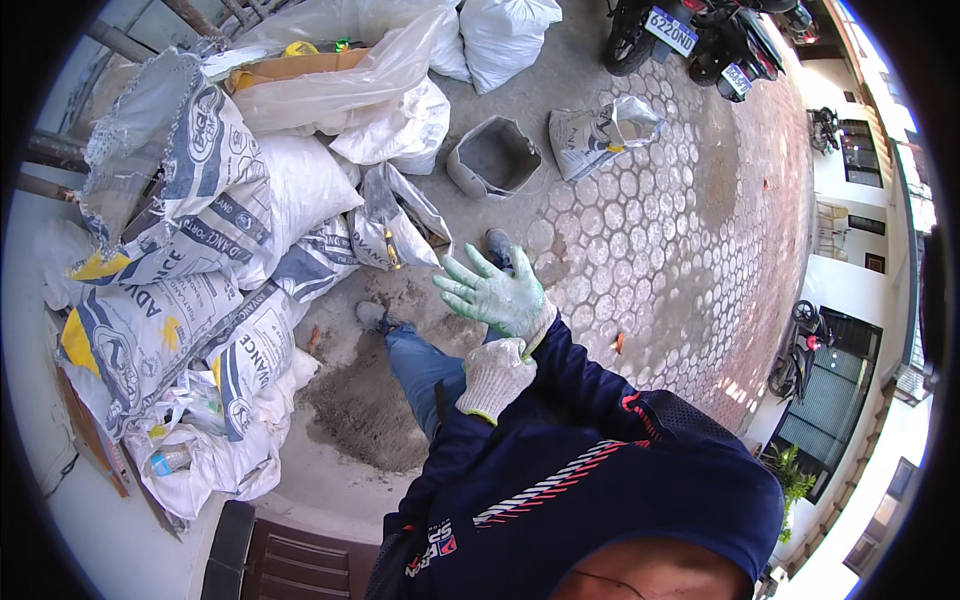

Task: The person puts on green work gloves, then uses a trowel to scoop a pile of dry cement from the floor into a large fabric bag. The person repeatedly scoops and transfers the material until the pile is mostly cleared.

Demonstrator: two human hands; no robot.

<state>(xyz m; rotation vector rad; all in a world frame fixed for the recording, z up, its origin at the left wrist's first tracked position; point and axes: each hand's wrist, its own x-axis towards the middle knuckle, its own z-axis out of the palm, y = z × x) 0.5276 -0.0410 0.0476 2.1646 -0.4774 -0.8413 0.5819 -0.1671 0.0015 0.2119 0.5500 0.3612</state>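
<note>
Right glove: on the right hand (500, 292), above the person's lap; right glove (515, 308) has a green-coated palm turned up to view; the right hand is spread, its fingers apart and holding nothing
Left glove: on the left hand (496, 382); left glove (485, 388) shows pale knit with a yellowish hem; the left hand is curled at the right wrist, seemingly pinching the right glove's cuff (545, 322); its fingertips are partly hidden
Feel: both gloves look light, soft and stretchy, unlikely to break; the coated palm is probably stiffer and grippier than the knit, which may give when pulled
Hold: the cuff seems the best place to take hold, gathered between thumb and fingers; the coated fingers would likely offer less slack
Underfoot: jeans (420, 372) and two shoes; a grey sandy heap (372, 415) lies beside the legs
Sacks: printed sacks (150, 335) are piled to the left; they look full and heavy, far more so than the gloves
Container: a grey tub (468, 180) stands beyond the feet; a gaping sack (580, 148) is near it, on hexagonal paving (640, 245)
Motorcycles: parked motorcycles (628, 40) stand farther off
</note>
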